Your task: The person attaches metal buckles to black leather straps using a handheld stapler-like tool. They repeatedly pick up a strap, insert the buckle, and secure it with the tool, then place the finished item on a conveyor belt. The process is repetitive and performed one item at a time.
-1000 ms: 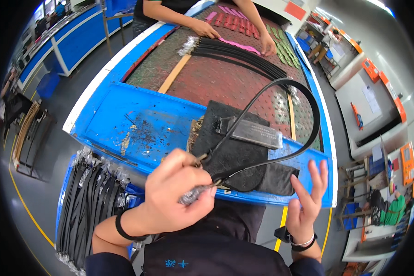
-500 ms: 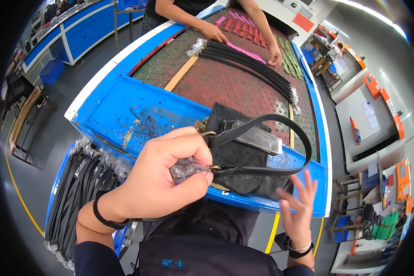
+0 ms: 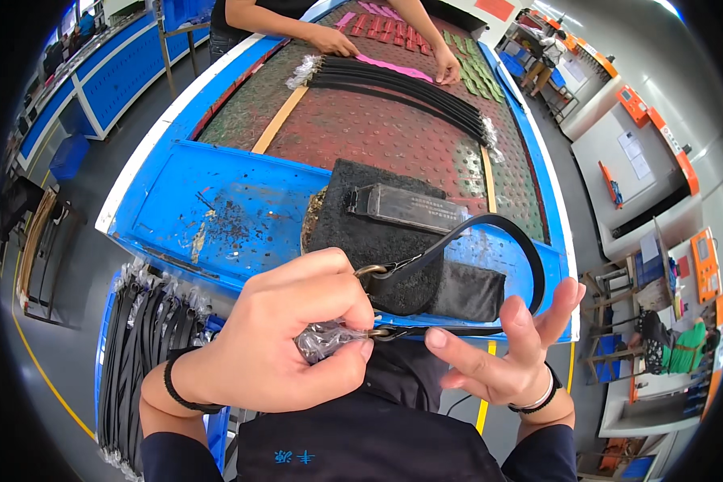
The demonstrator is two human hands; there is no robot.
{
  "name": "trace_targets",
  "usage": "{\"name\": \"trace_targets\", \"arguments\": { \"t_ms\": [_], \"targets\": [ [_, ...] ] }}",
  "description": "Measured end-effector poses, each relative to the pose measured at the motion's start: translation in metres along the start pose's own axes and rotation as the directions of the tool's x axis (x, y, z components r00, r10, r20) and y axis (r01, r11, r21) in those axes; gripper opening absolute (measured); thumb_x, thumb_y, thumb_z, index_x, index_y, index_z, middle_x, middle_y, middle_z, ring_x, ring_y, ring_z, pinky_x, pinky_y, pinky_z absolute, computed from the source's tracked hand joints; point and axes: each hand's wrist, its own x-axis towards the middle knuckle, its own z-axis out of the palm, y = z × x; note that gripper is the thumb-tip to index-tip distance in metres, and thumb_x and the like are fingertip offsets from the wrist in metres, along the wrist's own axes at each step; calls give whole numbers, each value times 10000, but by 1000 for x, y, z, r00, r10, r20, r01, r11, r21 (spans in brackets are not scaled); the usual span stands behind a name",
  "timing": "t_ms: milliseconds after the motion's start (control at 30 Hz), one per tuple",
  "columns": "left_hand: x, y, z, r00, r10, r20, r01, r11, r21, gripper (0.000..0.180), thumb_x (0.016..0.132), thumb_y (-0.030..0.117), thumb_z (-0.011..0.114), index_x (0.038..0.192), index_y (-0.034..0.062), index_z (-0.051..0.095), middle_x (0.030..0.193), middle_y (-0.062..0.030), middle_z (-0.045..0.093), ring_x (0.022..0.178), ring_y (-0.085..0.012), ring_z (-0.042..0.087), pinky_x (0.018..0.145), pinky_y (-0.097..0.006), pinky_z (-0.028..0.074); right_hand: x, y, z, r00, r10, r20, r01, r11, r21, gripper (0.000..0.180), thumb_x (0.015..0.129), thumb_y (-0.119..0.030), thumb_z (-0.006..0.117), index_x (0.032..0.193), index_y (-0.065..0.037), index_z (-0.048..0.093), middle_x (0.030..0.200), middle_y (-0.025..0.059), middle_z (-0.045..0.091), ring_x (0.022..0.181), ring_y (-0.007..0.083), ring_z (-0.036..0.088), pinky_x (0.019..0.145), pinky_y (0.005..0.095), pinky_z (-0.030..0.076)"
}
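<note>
My left hand [image 3: 297, 329] is closed around the ends of a black strap [image 3: 536, 265], gripping a crumpled clear plastic wrapping [image 3: 325, 341]. Brass-coloured rings [image 3: 369, 271] stick out past its fingers, and from them the strap bends in a loop to the right. My right hand [image 3: 506, 345] is empty with fingers spread, close to the strap's lower run; whether it touches the strap I cannot tell. Behind the loop are a black fuzzy pad [image 3: 353, 185], a clear plastic case [image 3: 414, 207] and a folded black cloth [image 3: 474, 291] on the blue ledge [image 3: 161, 193].
Beyond the ledge, several black straps [image 3: 394, 86] lie side by side on a reddish studded surface [image 3: 337, 132]. Another person's hands [image 3: 336, 42] handle a pink strip [image 3: 398, 67] there. A blue crate [image 3: 100, 353] of wrapped black straps [image 3: 140, 353] stands at lower left.
My right hand has risen and come inward, nearer the strap's lower run. The strap's lower run now appears more edge-on. My left hand keeps its grip.
</note>
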Motion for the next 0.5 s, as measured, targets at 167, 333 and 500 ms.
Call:
{"name": "trace_targets", "arguments": {
  "t_ms": [167,333,500],
  "targets": [
    [-1,-3,1,1000,21,-13,-20,999,38,96,623,-16,602,686,17,536,668,-74,489,576,-198,476,509,-291,372,-4,5,-1,999,30,-11,-27,981,192,318,837,-496,481,1061,-344,647,1354,-3,385,1313,381,164,1074,529,-7],
    [-4,-9,2,988,90,-126,-79,993,89,120,596,-12,610,690,28,546,670,-70,480,566,-198,464,512,-291,363,-49,21,-4,989,57,-133,-11,947,322,338,847,-484,474,959,-255,696,1252,14,478,1269,302,297,1078,483,126],
    [-5,-15,5,967,171,-190,-126,966,227,146,559,3,617,684,39,551,667,-71,469,559,-204,450,515,-291,341,-73,18,36,855,382,349,-449,884,132,283,787,-327,592,952,-117,685,1282,113,449,1253,355,310,1037,522,180]
  ]
}}
